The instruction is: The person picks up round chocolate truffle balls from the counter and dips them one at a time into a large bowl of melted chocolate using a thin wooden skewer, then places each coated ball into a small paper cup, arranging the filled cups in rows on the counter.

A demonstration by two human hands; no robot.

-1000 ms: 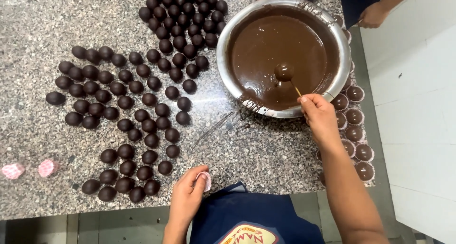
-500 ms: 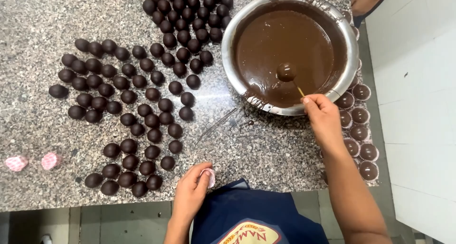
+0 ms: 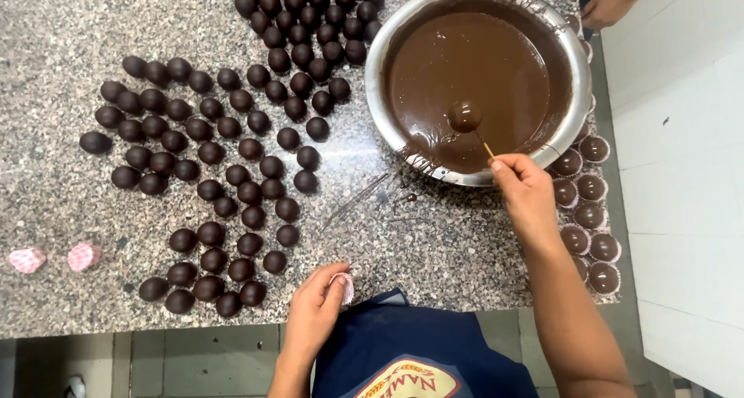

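My right hand (image 3: 524, 192) pinches a thin wooden stick (image 3: 484, 144) at the near rim of a steel bowl (image 3: 577, 113) of melted chocolate (image 3: 473, 61). A coated chocolate ball (image 3: 464, 117) sits on the stick's tip, just above the liquid. My left hand (image 3: 316, 306) rests at the counter's near edge, fingers around a small pink paper cup (image 3: 345, 286). Several dark chocolate balls (image 3: 225, 173) lie spread over the speckled granite counter (image 3: 70, 41) left of the bowl.
Finished balls in paper cups (image 3: 590, 212) stand in rows right of my right hand. Two pink cups (image 3: 54, 257) lie at the counter's near left. Another person's hand (image 3: 608, 6) shows at the top right. White tiles (image 3: 682, 173) run along the right.
The ball on the stick has come up out of the melted chocolate. My left hand has stayed at the counter edge with the pink cup.
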